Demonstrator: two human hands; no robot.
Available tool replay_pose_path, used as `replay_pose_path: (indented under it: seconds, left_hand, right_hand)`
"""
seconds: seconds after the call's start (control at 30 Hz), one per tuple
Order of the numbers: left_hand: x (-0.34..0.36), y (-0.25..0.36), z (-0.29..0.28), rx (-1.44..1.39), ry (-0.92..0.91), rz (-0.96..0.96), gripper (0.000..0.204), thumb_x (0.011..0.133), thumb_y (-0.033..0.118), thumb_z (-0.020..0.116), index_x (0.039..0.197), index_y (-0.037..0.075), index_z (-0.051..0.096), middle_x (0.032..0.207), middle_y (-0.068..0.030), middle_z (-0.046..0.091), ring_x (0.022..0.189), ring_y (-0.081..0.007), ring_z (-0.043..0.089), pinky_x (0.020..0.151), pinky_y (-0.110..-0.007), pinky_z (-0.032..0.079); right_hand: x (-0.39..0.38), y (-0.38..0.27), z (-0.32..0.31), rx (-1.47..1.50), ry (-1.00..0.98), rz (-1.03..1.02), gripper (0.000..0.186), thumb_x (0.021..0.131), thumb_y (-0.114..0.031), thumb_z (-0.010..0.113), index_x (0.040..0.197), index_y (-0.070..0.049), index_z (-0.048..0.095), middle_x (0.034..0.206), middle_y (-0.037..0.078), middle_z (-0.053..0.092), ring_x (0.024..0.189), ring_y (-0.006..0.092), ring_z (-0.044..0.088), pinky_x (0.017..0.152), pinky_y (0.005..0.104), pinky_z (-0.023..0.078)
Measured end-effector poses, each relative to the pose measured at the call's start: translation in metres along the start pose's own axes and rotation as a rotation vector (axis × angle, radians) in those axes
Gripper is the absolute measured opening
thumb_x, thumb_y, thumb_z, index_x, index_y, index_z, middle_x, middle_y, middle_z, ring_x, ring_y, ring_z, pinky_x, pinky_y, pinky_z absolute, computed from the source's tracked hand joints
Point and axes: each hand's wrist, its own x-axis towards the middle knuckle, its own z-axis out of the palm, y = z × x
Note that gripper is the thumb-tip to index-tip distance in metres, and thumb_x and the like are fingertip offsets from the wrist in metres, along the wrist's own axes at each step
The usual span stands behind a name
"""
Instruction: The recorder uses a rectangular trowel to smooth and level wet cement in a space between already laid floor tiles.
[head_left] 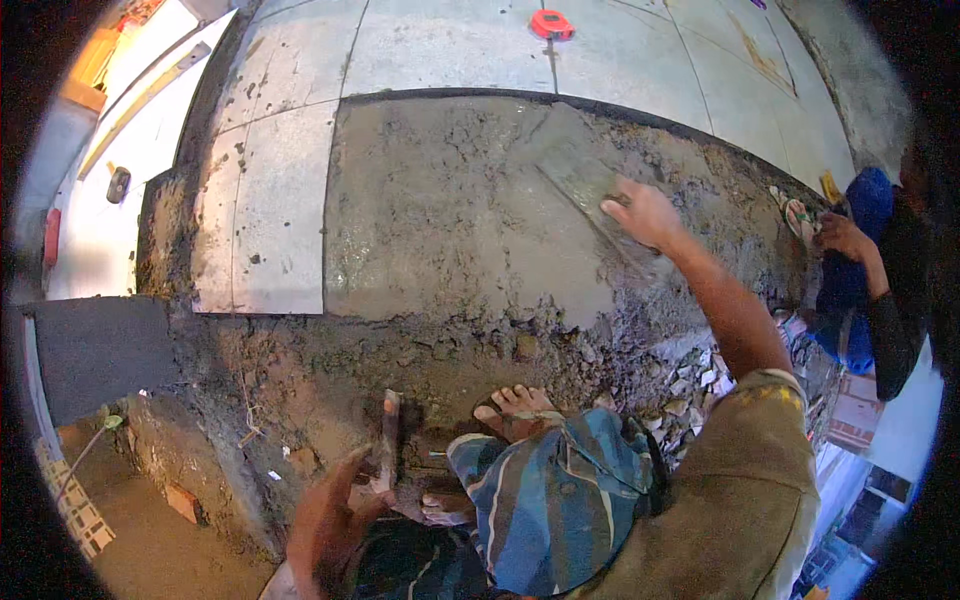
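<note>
board (588,184) lies on grey mortar (430,220), slanting lengthwise from far left to near right, leftward of the right hand (647,216), whose grip pinches its right edge. the left hand (332,515) is well apart; its grip i cannot tell.

Wet grey mortar (430,220) looks smooth with a dull sheen in places, pitted and grainy elsewhere. The flat tool (592,190) on it wears a damp grey film, its own material hard to tell. Pale floor tiles (280,210) are smooth, faintly glossy and spattered with dark specks. The ground (300,365) is rough, crumbly dirt; the rubble (690,385) is jagged and hard-looking. A red tape measure (552,25) has a plastic-looking case. Matt, creased cloth forms the striped blue garment (560,500) and brown sleeve (740,470).
</note>
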Motion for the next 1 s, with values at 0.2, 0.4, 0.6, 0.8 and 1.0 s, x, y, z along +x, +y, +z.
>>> replay_pose_path:
  seconds: [0.2,0.4,0.6,0.8,1.0]
  left_hand:
    - [-0.004,0.001,0.008,-0.018,0.073,0.007,0.065,0.086,0.029,0.077,0.139,0.003,0.052,0.121,-0.0201,0.068,0.112,-0.0386,0.065,0.094,-0.045,0.051]
    - [0.008,0.027,0.004,0.129,0.085,-0.114,0.066,0.084,0.026,0.078,0.141,0.007,0.050,0.117,-0.0187,0.069,0.109,-0.0386,0.065,0.092,-0.045,0.052]
    - [0.012,0.014,-0.004,0.053,0.078,-0.008,0.065,0.083,0.021,0.078,0.141,0.009,0.052,0.118,-0.0185,0.069,0.110,-0.0375,0.065,0.093,-0.044,0.052]
    - [0.000,0.014,-0.007,0.049,0.163,-0.045,0.066,0.080,0.020,0.079,0.140,0.007,0.053,0.119,-0.0170,0.069,0.109,-0.0363,0.065,0.094,-0.043,0.051]
    - [0.001,0.016,-0.006,0.090,0.152,0.030,0.060,0.080,0.022,0.080,0.133,0.005,0.057,0.120,-0.0180,0.068,0.110,-0.0380,0.065,0.094,-0.044,0.051]
  right_hand:
    - [0.064,0.010,-0.027,0.184,0.033,0.199,0.045,0.088,-0.042,0.066,0.106,0.000,0.069,0.105,0.026,0.069,0.100,0.0425,0.067,0.087,0.0517,0.053]
    - [0.063,-0.108,0.016,0.219,-0.167,-0.096,0.043,0.088,-0.040,0.065,0.112,-0.004,0.067,0.104,0.025,0.070,0.098,0.0433,0.067,0.085,0.0524,0.054]
    - [0.034,-0.039,0.038,-0.088,-0.026,-0.226,0.046,0.092,-0.042,0.061,0.122,-0.007,0.060,0.105,0.024,0.069,0.100,0.0439,0.067,0.083,0.0542,0.054]
    - [0.028,-0.037,0.016,0.038,-0.020,0.035,0.046,0.094,-0.047,0.058,0.112,-0.006,0.064,0.103,0.025,0.069,0.099,0.0434,0.067,0.084,0.0545,0.053]
    - [-0.047,-0.033,0.033,-0.084,-0.190,-0.141,0.045,0.093,-0.050,0.059,0.115,-0.011,0.064,0.103,0.025,0.069,0.096,0.0446,0.067,0.084,0.0556,0.054]
